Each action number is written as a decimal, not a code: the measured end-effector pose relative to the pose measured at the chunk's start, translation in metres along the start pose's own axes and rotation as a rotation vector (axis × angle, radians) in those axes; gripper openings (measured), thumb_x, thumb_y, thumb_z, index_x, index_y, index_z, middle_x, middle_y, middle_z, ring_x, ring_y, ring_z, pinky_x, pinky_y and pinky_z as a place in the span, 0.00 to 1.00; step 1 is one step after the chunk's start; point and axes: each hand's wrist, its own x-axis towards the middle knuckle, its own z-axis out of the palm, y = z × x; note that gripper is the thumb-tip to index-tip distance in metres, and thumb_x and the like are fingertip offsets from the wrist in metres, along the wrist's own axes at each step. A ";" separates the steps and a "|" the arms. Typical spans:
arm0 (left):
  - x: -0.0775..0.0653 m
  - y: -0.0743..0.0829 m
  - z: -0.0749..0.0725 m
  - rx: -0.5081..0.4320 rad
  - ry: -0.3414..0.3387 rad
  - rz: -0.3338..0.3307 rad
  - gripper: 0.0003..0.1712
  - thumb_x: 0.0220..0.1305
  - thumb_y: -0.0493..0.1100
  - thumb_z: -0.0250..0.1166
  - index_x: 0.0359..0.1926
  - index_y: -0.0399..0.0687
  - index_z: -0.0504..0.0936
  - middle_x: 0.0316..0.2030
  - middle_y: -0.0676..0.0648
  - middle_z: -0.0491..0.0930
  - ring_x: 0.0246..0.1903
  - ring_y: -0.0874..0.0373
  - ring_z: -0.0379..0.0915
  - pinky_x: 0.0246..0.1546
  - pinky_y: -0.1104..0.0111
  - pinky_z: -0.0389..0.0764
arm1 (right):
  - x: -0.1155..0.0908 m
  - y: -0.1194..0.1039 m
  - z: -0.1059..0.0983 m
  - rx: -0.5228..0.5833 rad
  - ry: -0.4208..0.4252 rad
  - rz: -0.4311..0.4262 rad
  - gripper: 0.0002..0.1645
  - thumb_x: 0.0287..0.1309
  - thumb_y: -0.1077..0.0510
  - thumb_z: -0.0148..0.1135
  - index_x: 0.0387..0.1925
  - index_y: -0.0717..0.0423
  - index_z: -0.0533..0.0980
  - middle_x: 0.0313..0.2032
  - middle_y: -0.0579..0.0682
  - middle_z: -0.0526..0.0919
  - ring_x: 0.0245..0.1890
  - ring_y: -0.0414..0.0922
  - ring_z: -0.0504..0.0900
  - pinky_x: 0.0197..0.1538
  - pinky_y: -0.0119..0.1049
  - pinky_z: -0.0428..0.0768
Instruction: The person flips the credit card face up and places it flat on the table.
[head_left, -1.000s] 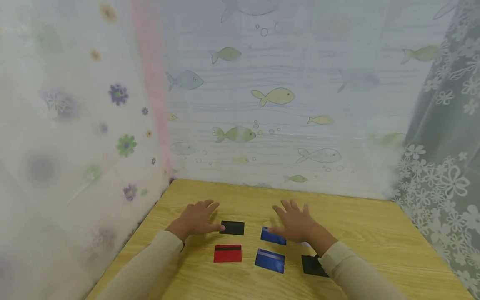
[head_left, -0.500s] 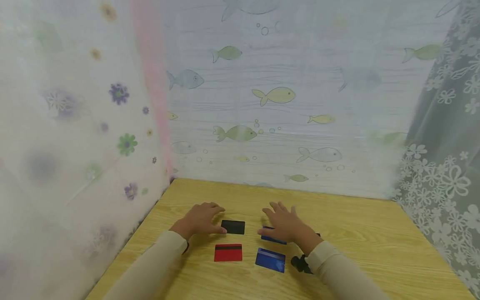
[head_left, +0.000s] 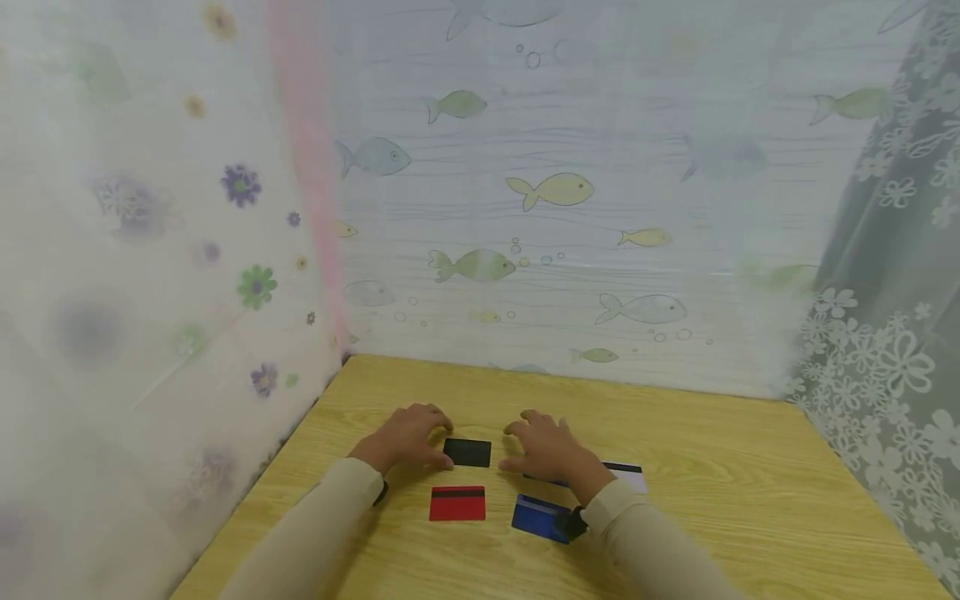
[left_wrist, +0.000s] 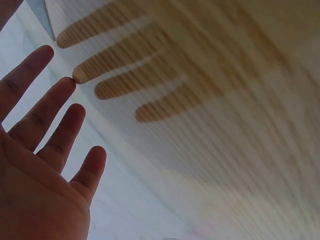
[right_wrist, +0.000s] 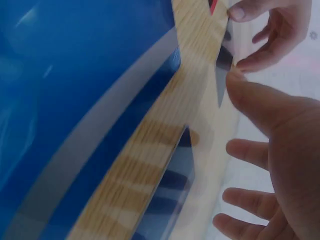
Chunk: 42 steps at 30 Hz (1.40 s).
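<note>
A black card (head_left: 467, 452) lies flat on the wooden table, between both hands in the head view. My left hand (head_left: 405, 437) is at its left edge, thumb tip right at the card, fingers loosely bent. My right hand (head_left: 546, 450) hovers over a blue card (head_left: 551, 481), mostly hidden under it, with thumb and fingers pointing left towards the black card. The right wrist view shows that hand's fingers (right_wrist: 250, 200) spread and holding nothing. Straight fingers (left_wrist: 47, 115) of my left hand appear beside their reflection on the glossy tabletop in the left wrist view.
Nearer me lie a red card (head_left: 457, 504) with a dark stripe and another blue card (head_left: 532, 515), partly covered by the black wrist camera (head_left: 576, 523). A white card (head_left: 628, 477) shows right of my right wrist. Fish-patterned curtain (head_left: 555, 275) closes off the table's back (head_left: 675, 417).
My right hand has moved left across the blue card, uncovering the white card; its forearm now hides another black card. My left hand has shifted slightly right, towards the middle black card.
</note>
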 end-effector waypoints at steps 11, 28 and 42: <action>0.009 0.007 -0.003 -0.011 -0.029 -0.065 0.24 0.47 0.61 0.83 0.43 0.59 0.89 0.62 0.47 0.78 0.64 0.43 0.71 0.66 0.43 0.70 | 0.017 -0.014 0.013 0.027 0.023 0.016 0.29 0.56 0.33 0.74 0.52 0.45 0.84 0.59 0.57 0.77 0.55 0.62 0.75 0.52 0.66 0.75; 0.022 0.012 -0.003 -0.020 -0.065 -0.165 0.22 0.40 0.58 0.88 0.33 0.62 0.86 0.55 0.49 0.76 0.57 0.48 0.70 0.59 0.48 0.75 | 0.022 -0.023 0.011 0.079 0.013 0.068 0.29 0.52 0.37 0.79 0.55 0.38 0.85 0.58 0.57 0.76 0.54 0.61 0.74 0.53 0.65 0.72; 0.005 -0.001 0.005 -0.222 -0.001 -0.106 0.22 0.46 0.56 0.85 0.41 0.59 0.89 0.64 0.47 0.74 0.67 0.43 0.65 0.67 0.43 0.68 | 0.021 -0.023 0.018 0.136 0.060 0.095 0.27 0.52 0.39 0.80 0.52 0.40 0.86 0.61 0.58 0.76 0.57 0.63 0.74 0.56 0.69 0.72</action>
